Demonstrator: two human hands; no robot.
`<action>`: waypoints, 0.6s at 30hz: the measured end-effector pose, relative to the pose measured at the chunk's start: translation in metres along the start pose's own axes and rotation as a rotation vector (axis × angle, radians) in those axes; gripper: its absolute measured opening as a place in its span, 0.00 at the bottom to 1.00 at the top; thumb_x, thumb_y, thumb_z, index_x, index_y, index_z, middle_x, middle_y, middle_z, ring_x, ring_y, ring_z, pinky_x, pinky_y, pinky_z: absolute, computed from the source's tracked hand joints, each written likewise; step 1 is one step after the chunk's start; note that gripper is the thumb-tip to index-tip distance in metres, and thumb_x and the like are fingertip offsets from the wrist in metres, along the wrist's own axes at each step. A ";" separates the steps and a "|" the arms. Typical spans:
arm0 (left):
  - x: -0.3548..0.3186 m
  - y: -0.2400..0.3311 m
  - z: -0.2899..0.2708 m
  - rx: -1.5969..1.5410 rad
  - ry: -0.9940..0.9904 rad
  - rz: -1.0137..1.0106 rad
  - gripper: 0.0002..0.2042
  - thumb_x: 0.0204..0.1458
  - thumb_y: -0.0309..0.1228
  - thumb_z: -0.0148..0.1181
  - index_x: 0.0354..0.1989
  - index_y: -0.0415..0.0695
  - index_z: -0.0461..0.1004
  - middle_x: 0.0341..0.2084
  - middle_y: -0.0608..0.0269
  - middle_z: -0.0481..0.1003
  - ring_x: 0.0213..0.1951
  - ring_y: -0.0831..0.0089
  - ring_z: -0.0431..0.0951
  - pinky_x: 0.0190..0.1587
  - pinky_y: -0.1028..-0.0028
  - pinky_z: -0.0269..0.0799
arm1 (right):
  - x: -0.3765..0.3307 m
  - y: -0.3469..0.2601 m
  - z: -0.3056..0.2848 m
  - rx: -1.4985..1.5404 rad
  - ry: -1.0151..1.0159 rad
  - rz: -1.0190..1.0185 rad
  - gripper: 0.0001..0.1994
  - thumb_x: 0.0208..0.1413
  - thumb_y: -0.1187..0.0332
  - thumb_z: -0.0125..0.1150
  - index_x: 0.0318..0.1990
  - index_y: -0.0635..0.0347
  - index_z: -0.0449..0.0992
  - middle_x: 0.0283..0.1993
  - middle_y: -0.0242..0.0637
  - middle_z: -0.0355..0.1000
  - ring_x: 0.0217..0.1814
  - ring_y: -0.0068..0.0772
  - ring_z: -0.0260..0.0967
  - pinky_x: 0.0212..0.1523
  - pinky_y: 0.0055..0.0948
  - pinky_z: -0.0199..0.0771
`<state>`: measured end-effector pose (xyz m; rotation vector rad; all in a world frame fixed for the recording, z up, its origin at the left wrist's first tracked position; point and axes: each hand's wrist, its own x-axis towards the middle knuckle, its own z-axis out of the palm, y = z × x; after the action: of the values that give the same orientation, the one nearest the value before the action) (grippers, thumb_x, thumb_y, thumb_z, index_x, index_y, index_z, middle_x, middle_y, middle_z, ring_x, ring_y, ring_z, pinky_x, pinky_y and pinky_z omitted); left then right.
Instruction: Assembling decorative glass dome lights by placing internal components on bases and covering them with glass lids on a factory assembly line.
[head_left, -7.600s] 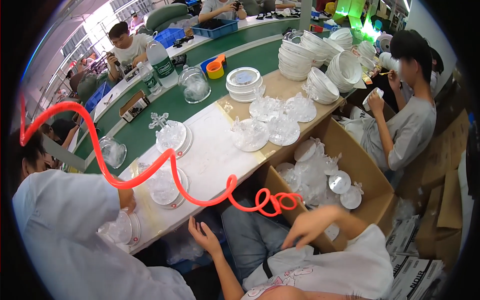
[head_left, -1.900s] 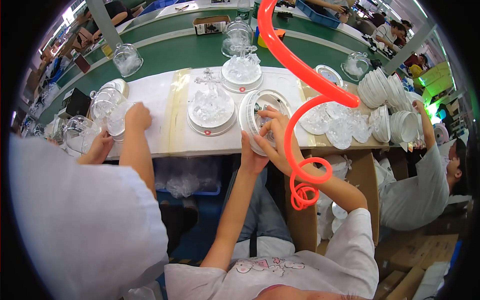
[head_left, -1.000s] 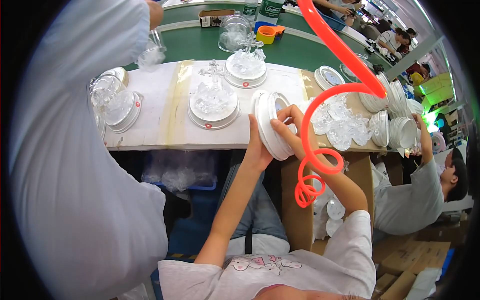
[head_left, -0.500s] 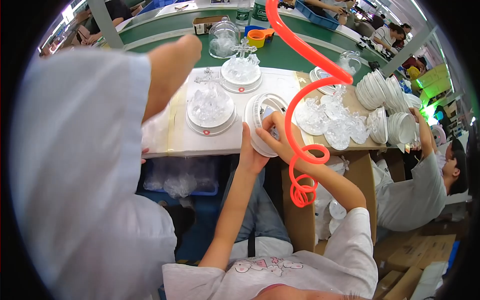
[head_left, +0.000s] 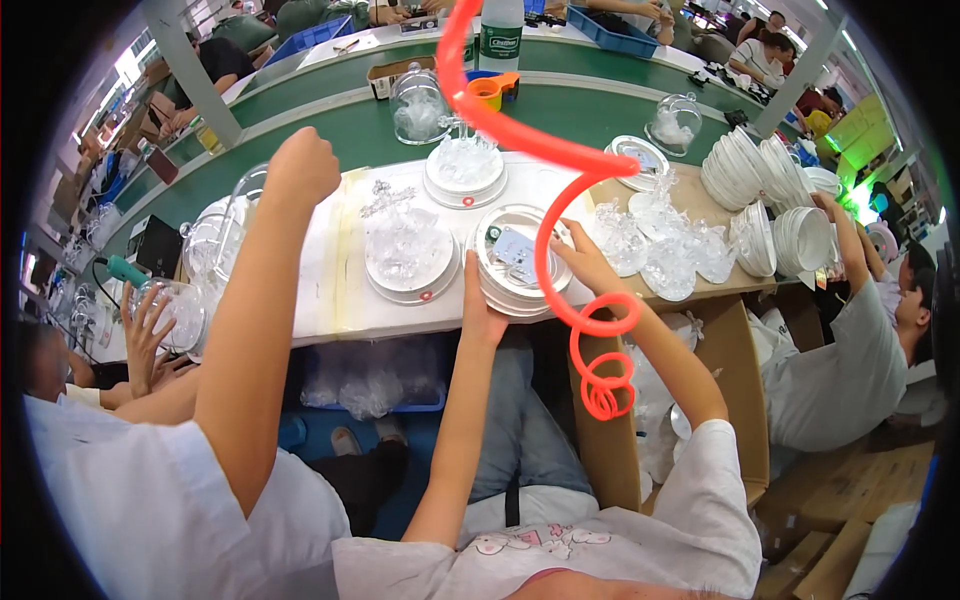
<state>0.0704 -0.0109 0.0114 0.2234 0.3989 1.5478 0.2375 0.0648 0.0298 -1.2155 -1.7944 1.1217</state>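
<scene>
In front of me is an open white round base point(head_left: 498, 300) with a pale circuit board point(head_left: 517, 253) and a small green part inside. My left hand point(head_left: 484, 318) is closed around its near left side, thumb along the rim. On its right side, my right hand point(head_left: 586, 262) grips the edge, its fingers partly hidden by the red coiled hose point(head_left: 549, 275). To the left rests a white disc base point(head_left: 409, 252) with clear crystal-like pieces on top. A similar base point(head_left: 466, 168) stands farther back.
A co-worker's raised arm point(head_left: 255, 330) spans the left side. Clear decorated discs point(head_left: 672, 250) lie on cardboard at right, near stacked white rings point(head_left: 740, 172). Clear domes point(head_left: 420, 105) and an orange tape dispenser point(head_left: 489, 92) stand behind. An open carton point(head_left: 722, 390) sits below right.
My right hand has shifted from inside the base to its right edge, exposing the circuit board. The co-worker's arm on the left has moved left and down. The view has shifted slightly.
</scene>
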 end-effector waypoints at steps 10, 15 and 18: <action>0.010 -0.034 -0.023 1.499 0.327 0.949 0.25 0.57 0.34 0.46 0.58 0.29 0.53 0.56 0.39 0.55 0.59 0.46 0.53 0.61 0.56 0.46 | 0.007 0.035 0.036 0.026 0.318 0.043 0.20 0.53 0.68 0.51 0.54 0.61 0.64 0.48 0.54 0.66 0.52 0.49 0.64 0.53 0.36 0.62; 0.021 -0.030 -0.021 1.576 0.287 0.897 0.29 0.49 0.26 0.48 0.59 0.29 0.49 0.56 0.33 0.53 0.60 0.40 0.50 0.62 0.52 0.44 | 0.011 0.025 0.039 -0.067 0.289 0.066 0.23 0.55 0.64 0.48 0.56 0.64 0.60 0.52 0.60 0.60 0.56 0.56 0.56 0.57 0.43 0.55; 0.026 -0.026 -0.023 1.542 0.248 0.887 0.23 0.57 0.29 0.41 0.59 0.30 0.51 0.57 0.37 0.54 0.61 0.46 0.52 0.63 0.58 0.44 | 0.012 0.030 0.042 -0.093 0.327 -0.066 0.24 0.55 0.64 0.47 0.58 0.67 0.58 0.52 0.60 0.61 0.56 0.56 0.57 0.58 0.43 0.55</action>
<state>0.0844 0.0123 -0.0228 1.5612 1.8344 1.7670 0.2067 0.0705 -0.0129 -1.3004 -1.6363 0.7584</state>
